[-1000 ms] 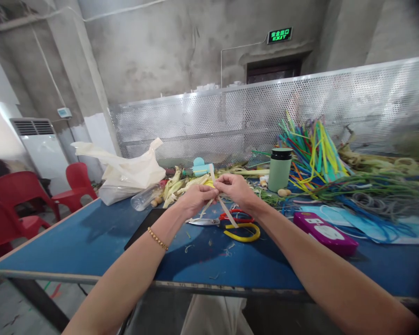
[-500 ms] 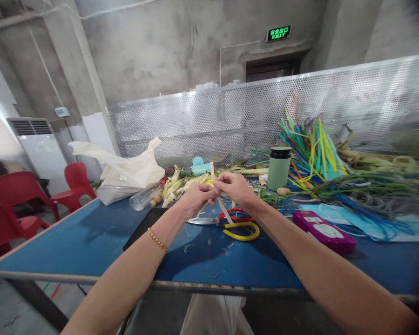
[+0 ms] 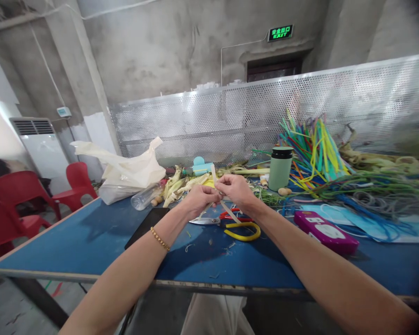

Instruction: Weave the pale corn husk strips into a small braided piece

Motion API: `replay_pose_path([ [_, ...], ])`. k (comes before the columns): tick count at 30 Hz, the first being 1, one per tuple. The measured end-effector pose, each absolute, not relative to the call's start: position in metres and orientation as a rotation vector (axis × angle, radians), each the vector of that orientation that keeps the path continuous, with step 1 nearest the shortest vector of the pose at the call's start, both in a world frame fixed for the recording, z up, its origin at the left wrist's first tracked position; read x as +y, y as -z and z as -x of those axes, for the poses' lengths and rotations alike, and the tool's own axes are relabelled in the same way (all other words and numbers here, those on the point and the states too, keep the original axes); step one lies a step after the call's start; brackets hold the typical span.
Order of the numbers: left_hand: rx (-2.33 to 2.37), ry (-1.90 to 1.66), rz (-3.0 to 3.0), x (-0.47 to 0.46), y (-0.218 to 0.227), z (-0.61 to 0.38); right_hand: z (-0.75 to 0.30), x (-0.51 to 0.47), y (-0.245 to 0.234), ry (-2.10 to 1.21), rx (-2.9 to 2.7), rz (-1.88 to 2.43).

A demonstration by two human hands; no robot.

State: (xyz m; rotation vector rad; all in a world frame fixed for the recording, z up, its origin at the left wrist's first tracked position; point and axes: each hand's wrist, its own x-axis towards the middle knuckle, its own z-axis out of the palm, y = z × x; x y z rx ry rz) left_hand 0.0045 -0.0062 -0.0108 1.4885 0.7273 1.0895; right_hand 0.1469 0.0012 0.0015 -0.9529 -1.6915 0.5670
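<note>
My left hand (image 3: pixel 199 200) and my right hand (image 3: pixel 237 190) meet above the middle of the table, thumbs and fingertips pinched together. Between them is a pale strip (image 3: pixel 213 173), which looks like corn husk. One end stands up above my fingers and another piece slants down to the right below them. How the pieces cross is hidden by my fingertips. Beneath my hands lie scissors (image 3: pixel 242 231) with one yellow and one red handle, blades pointing left. Pale corn husks (image 3: pixel 176 186) are heaped just behind my left hand.
A dark flat tablet-like thing (image 3: pixel 143 229) lies by my left forearm. A white bag (image 3: pixel 132 174) and a clear bottle (image 3: pixel 143 200) are at the left. To the right stand a green cup (image 3: pixel 280 171), a purple box (image 3: pixel 324 232) and colourful strips (image 3: pixel 317 149). Perforated metal panels (image 3: pixel 181 125) rise behind.
The lower end of the strip has swung a little to the right. Both hands stay pinched at nearly the same spot; the whole view has shifted slightly.
</note>
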Motion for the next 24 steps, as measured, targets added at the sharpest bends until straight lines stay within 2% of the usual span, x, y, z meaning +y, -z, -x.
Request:
replay_pose_path([
  [7,0.701,-1.084,-1.462,-0.009,0.008,-0.004,-0.147,-0.001,-0.005,-0.632,-1.659,0.935],
  [15,0.651,-1.057,-1.389,-0.005,-0.001,0.01,-0.157,0.004,-0.01,-0.519,-1.807,0.966],
  [24,0.661,-1.258,-1.577,0.001,-0.001,0.013,-0.165,-0.001,-0.017,-0.649,-1.939,0.887],
])
